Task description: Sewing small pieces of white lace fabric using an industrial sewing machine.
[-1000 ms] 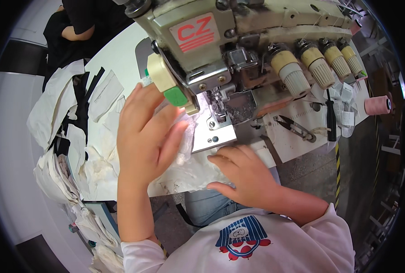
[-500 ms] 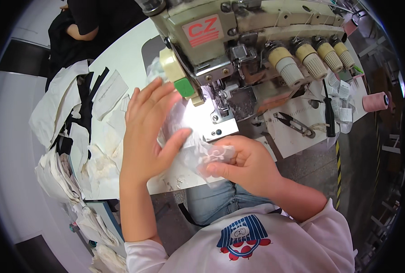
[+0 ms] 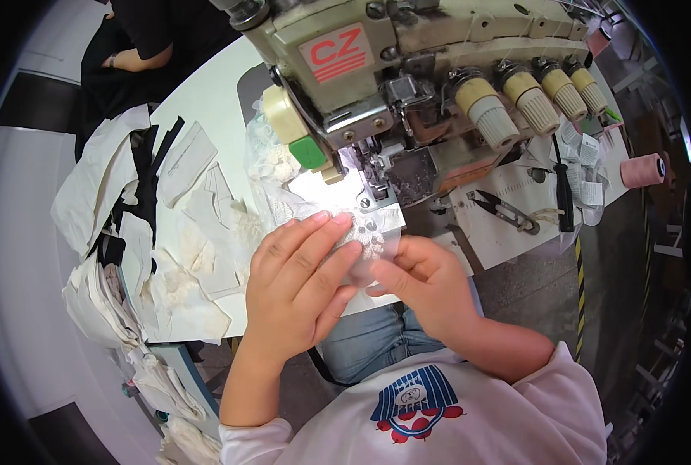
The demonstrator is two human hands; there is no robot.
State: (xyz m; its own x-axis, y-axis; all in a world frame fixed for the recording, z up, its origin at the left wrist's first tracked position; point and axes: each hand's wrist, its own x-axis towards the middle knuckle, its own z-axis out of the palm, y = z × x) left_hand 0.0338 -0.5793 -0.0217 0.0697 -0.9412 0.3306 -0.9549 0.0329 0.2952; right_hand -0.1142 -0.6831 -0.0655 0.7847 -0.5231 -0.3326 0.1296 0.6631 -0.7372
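A sheer white lace fabric (image 3: 373,239) with a raised floral pattern lies over the front of the sewing machine's bright metal plate. More of it (image 3: 272,159) bunches to the left of the machine head. My left hand (image 3: 303,271) rests on the lace with its fingers stretched out, their tips just in front of the presser foot (image 3: 370,182). On the right, my right hand (image 3: 427,283) has the fabric's near edge between thumb and fingers. The overlock sewing machine (image 3: 345,77), beige with a lit needle area, stands beyond both hands.
White and black fabric scraps (image 3: 120,186) cover the table's left side. Right of the machine lie thread snips (image 3: 504,211), a black screwdriver (image 3: 564,190), white labels (image 3: 590,170) and a pink thread cone (image 3: 642,171). Another person's arm (image 3: 144,58) shows at the far left.
My left hand has come down and right, from beside the machine head onto the lace. The lace is now spread flatter over the plate, and my right hand has shifted slightly.
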